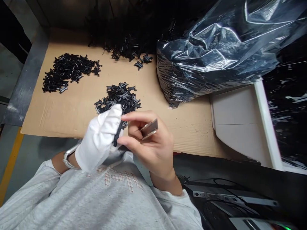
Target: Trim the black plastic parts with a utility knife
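White-gloved left hand (97, 139), bare right hand (153, 150) both pinching slim black plastic-looking part (117, 135); flat grey metal-looking strip (150, 128) also lodged in the latter; divided grip could let either slip.

The glove (94, 137) is of soft cloth, matt and wrinkled; the shirt (107, 207) is also matt cloth. I see that the part (117, 135) is dark plastic, and the pile (122, 95) is plastic with small shiny edges. The tool (150, 128) is perhaps smooth metal, but it is mostly covered. The board (187, 129) is matt cardboard, the bag (211, 60) thin, creased, very glossy plastic. The table edge (26, 78) is smooth, dull metal.
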`<state>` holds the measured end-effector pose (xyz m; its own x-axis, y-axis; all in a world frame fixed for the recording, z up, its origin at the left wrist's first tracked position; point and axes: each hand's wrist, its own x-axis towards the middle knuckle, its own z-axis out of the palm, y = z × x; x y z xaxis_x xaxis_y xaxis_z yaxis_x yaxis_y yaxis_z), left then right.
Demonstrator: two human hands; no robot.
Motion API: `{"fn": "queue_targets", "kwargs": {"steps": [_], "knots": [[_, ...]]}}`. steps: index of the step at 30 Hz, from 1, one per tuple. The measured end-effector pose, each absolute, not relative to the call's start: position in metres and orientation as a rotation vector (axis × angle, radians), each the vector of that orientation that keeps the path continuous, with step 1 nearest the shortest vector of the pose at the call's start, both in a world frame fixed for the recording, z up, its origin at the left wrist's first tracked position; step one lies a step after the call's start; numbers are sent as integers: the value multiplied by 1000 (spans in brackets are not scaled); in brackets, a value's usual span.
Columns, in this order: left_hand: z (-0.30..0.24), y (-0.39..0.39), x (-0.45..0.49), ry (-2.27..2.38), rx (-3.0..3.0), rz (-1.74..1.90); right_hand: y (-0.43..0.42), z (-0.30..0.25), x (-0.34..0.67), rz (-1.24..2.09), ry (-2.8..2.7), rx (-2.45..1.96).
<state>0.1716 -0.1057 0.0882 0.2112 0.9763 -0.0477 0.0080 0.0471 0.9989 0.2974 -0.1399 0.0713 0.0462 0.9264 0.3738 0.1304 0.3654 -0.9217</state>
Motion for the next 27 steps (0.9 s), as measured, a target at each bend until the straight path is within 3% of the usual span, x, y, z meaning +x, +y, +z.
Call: {"fn": "queue_targets", "kwargs": {"steps": [12,20,27], "knots": [[65,-103,158,1270,1928,1455,-140,78,286,990,-1133,-1048],[60,-89,150,1074,2468,1685,-141,83,274,947,-1058,-1096],[50,-94,146,986,2171,1520,-140,82,278,899,-1064,-1121]]}}
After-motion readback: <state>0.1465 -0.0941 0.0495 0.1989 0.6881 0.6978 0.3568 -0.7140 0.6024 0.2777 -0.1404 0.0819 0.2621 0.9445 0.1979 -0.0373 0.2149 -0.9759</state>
